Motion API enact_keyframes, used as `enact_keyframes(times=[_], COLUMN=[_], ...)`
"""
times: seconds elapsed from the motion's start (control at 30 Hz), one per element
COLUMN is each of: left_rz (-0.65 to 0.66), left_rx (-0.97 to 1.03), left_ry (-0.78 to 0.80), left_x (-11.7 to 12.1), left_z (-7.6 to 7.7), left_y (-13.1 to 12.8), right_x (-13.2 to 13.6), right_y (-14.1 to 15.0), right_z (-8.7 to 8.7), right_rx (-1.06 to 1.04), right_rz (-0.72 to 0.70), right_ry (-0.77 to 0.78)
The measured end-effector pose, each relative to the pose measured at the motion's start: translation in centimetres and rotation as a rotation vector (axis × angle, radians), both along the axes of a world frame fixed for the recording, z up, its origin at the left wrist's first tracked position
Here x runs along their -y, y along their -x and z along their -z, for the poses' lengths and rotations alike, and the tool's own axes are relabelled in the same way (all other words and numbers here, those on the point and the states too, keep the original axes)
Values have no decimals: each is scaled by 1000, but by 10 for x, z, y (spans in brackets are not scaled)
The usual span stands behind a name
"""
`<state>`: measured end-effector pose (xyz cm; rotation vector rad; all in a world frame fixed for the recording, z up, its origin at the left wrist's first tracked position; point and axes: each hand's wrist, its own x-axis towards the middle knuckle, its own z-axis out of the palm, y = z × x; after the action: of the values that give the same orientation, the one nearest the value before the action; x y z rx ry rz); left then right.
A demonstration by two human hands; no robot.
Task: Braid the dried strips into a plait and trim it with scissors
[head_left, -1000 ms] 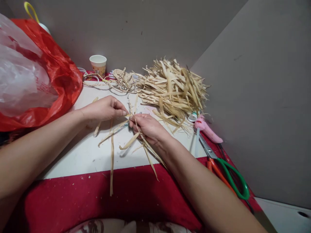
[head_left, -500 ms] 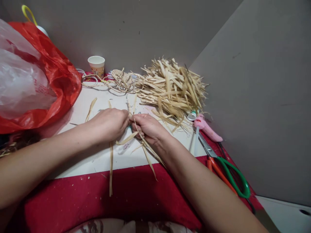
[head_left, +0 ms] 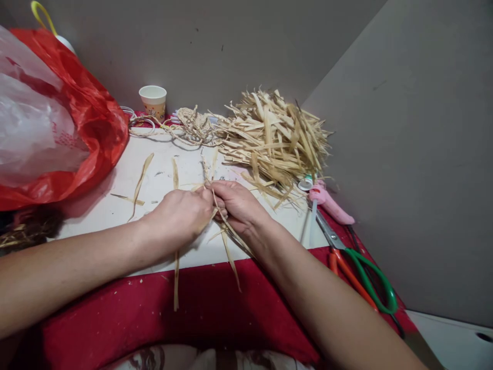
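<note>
Over the white board (head_left: 115, 205), my two hands meet, knuckles close together. My right hand (head_left: 235, 205) is closed in a pinch on dry straw strips (head_left: 231, 259), whose loose ends hang down below it toward the red cloth. Against its fingertips, my left hand (head_left: 187, 213) is closed too, back of the hand upward; a strip end shows beside its fingers, most of the grip being hidden. A thin twisted straw piece (head_left: 205, 167) sticks up just beyond the fingertips. One long flat strip (head_left: 176, 282) lies under my left hand and over the board's front edge.
A heap of dry straw strips (head_left: 273, 139) lies at the back right. Near it are a pink glue gun (head_left: 331, 205) and scissors (head_left: 356, 272) with orange and green handles. Behind are a paper cup (head_left: 153, 103) and braided cord (head_left: 192, 126). A red plastic bag (head_left: 103, 118) stands left.
My left hand has moved down and slightly right, closer against the right fingers. The curved strip end between the hands is now mostly covered. My right hand stays nearly in place.
</note>
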<state>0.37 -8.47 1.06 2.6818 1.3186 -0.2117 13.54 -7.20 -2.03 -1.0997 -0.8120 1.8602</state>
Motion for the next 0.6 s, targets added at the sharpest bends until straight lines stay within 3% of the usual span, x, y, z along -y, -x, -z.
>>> enact_keyframes(times=[0.13,0.2,0.27,0.37,0.5,0.6], left_rz=[73,37,-111,-325,-371,-390], left_rx=[85,293,601,863,913,950], left_ry=[234,363,389,409,850,1020], left_x=[-3,-14,-31,-55,-65,-62], left_z=[-19,-33,-40,-31,-5,5], left_y=[8,17,27,35,33,29], right_x=[-1,-3,-4,-6,-6,-6], right_y=[-2,-5,-9,-11,-11,-11], right_z=[0,1,2,3,2,2], right_rx=[36,22,2,3,26,49], right_rz=[1,-23,-66,-104,-103,-101], right_ry=[28,20,6,-10,-36,-45])
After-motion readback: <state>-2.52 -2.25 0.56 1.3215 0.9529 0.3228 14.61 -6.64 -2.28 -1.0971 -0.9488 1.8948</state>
